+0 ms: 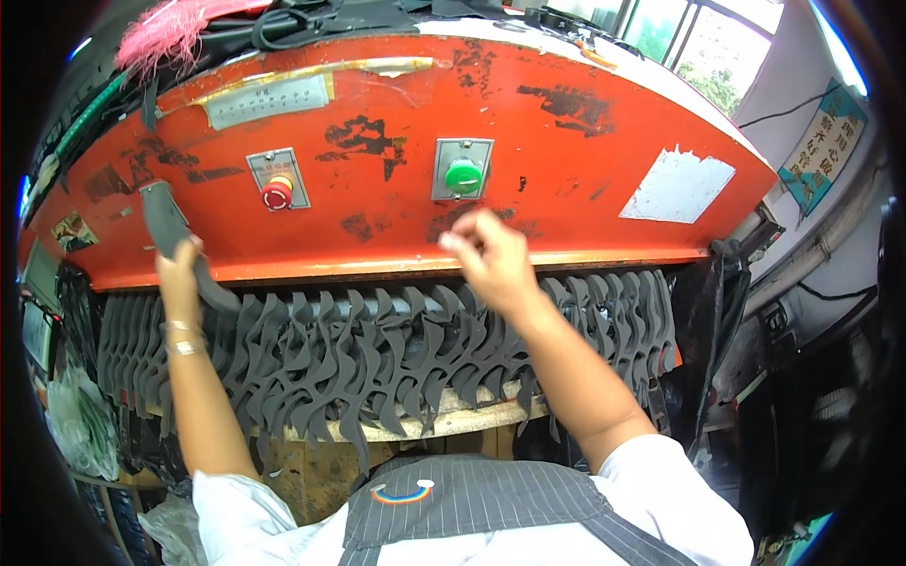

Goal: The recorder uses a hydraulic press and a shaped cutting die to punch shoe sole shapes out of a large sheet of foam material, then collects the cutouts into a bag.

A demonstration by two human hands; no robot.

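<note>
My left hand (179,275) is closed around a curved dark grey strip (165,222), which looks like foam or rubber. One end of it rises against the red machine front (377,222); the other hangs down past my wrist. My right hand (493,257) is raised just below a green push button (463,176), apart from it. Its fingers are curled in a pinch, and what they hold, if anything, I cannot make out. Below both hands a wide row of dark grey cut pieces (377,354) with wavy, crescent shapes lies across a pale board (462,422).
A red mushroom-shaped button (276,192) sits left of the green one. Pink frayed fibres (165,40) and dark material lie on top of the machine. Clear plastic bags (80,420) hang at the left, and black plastic sheeting (722,330) hangs at the right.
</note>
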